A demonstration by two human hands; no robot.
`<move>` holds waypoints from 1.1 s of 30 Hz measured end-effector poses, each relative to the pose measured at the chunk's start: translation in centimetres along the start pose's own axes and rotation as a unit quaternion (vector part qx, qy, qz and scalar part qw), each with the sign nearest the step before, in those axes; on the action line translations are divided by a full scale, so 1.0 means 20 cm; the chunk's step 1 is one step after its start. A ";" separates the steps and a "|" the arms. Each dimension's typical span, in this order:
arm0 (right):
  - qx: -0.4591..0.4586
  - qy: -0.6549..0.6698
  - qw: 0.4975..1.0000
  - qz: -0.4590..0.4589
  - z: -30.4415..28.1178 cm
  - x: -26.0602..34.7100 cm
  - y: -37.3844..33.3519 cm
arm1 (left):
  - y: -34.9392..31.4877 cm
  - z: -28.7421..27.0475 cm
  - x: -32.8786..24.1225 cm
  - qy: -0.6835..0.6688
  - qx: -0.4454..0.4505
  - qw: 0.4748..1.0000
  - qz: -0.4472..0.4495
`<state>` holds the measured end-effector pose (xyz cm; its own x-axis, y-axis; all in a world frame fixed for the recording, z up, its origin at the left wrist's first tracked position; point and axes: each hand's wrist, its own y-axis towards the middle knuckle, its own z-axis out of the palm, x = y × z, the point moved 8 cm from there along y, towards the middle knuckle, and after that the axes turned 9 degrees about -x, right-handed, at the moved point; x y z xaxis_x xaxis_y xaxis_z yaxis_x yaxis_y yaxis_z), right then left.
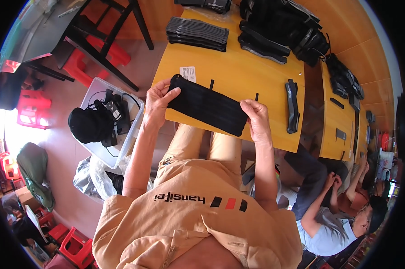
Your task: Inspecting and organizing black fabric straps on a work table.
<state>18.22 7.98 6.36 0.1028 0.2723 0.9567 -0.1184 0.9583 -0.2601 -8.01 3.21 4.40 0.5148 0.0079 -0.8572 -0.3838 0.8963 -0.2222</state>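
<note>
Between my two hands I hold a flat black rectangular fabric piece (pixel 207 106), stretched at a slant over the near edge of the yellow table (pixel 238 80). My left hand (pixel 159 101) pinches its upper left corner, thumb on top. At its right end, my right hand (pixel 256 117) pinches the upper corner, with the thumb in front. Just beyond the fabric, two small black strips (pixel 212 84) lie or stick up on the table. A white printed label (pixel 187 73) lies beside my left hand. A folded grey-and-black fabric band (pixel 292 106) rests near the table's right edge.
At the far side sit a stack of grey-and-black bands (pixel 198 33) and a heap of black fabric pieces (pixel 278 27). A clear plastic bin (pixel 137 121) with black items stands on the floor at left. Co-workers sit at right by another yellow table (pixel 334 121). Red stools (pixel 76 246) stand left.
</note>
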 end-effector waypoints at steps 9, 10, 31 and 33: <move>-0.099 0.025 0.984 -0.145 0.05 0.09 -0.04 | -0.23 0.34 0.26 -0.086 0.164 0.970 -0.154; -0.099 0.049 0.984 -0.136 0.06 0.10 -0.05 | -0.27 0.39 0.26 -0.061 0.154 0.976 -0.142; 0.003 0.051 0.998 -0.046 0.02 0.04 -0.15 | -0.29 0.42 0.15 0.080 0.145 0.983 -0.078; 0.008 0.075 0.997 -0.034 0.02 0.03 -0.15 | -0.30 0.42 0.14 0.076 0.147 0.984 -0.071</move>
<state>18.20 5.23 7.77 0.2579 0.2178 0.9413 -0.1225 0.9738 -0.1918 2.20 1.65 7.27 0.4185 -0.1721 -0.8917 -0.0660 0.9735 -0.2189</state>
